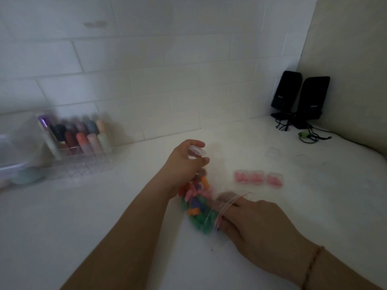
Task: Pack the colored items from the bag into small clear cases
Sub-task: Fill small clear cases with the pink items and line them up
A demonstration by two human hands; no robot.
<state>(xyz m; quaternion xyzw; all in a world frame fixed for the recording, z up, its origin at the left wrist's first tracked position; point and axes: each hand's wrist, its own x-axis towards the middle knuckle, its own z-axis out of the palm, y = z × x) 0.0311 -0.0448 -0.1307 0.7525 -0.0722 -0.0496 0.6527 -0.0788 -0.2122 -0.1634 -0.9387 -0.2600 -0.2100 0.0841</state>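
Observation:
A clear plastic bag (206,216) full of orange, green, purple and pink items (195,203) lies on the white counter. My right hand (257,225) has its fingers inside the bag's open mouth. My left hand (185,164) hovers just above the bag and grips a small clear case (196,152) between thumb and fingers. To the right, three small clear cases (258,178) filled with pink items sit in a row. Further right, some empty clear cases (274,152) lie faint and blurred.
A clear organizer (83,143) with coloured bottles stands at the left against the tiled wall. Two black speakers (301,97) with tangled cables (310,137) fill the back right corner. The counter's right edge curves away at the far right.

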